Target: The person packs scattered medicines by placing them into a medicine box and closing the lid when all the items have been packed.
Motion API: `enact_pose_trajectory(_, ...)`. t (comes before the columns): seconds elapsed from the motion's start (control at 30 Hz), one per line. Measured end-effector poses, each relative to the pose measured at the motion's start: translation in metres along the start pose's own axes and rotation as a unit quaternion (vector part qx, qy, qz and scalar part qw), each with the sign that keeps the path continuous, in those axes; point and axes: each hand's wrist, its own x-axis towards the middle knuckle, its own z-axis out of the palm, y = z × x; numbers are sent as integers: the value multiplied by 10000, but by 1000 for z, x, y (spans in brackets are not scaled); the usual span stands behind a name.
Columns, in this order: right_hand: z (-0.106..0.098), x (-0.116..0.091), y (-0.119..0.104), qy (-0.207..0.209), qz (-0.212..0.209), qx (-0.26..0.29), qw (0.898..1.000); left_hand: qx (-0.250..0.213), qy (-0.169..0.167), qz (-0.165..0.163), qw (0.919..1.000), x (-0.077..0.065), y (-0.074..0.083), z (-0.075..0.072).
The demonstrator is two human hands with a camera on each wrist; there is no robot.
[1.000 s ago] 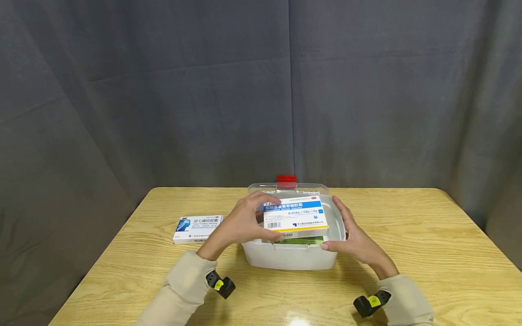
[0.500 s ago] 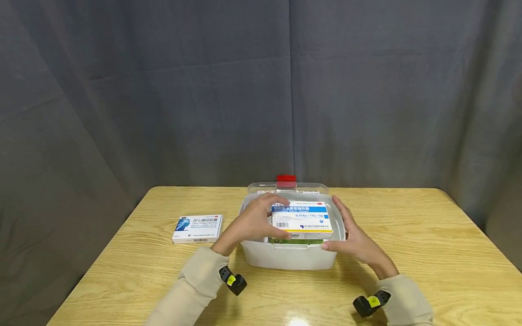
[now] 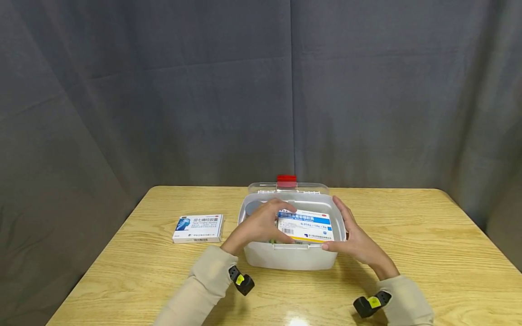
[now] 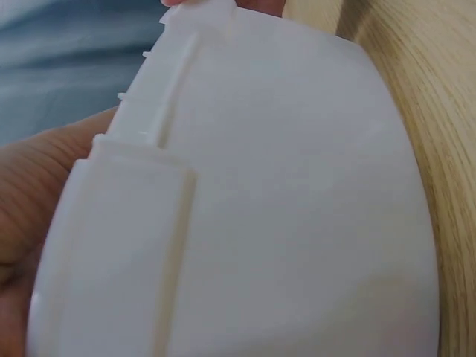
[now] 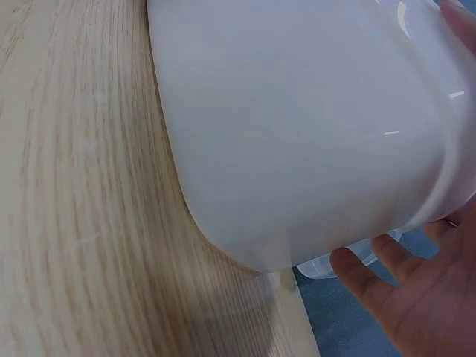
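Note:
My left hand [image 3: 263, 224] pinches a white and blue medicine box [image 3: 307, 224] by its left end, thumb at the front and fingers at the back. The medicine box lies tilted inside a white plastic bin [image 3: 291, 258], below the rim. My right hand [image 3: 356, 237] holds the bin's right end, thumb at the front rim and fingers around the far side. In the right wrist view those fingers [image 5: 364, 275] lie along the bin's outer wall. The left wrist view is mostly filled by the bin's front wall [image 4: 297, 178].
Left of the bin, a second medicine box [image 3: 198, 228] with a blue head picture lies flat on the wooden table [image 3: 408, 226]. The bin's clear lid [image 3: 265, 186] with a red latch [image 3: 287, 179] hangs open behind. A grey round thing [image 3: 252, 208] sits in the bin's left end.
My left hand has moved right and down, bringing the medicine box from above the rim into the bin. The grey round thing has come into sight. My right hand stays at the bin.

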Motion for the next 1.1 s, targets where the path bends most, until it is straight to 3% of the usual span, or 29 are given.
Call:
enact_pose_trajectory(0.6,-1,-1,-1,43,105,19,9999,687,-333,182,9969,10,-3,10)
enact_pose_trajectory(0.8,-1,-1,0,24,30,115,9999,911,-573,53,9942,10,-2,11)
enact_pose_trajectory(1.1,0,0,0,52,79,39,9999,963,-674,-224,9928,10,-1,14)
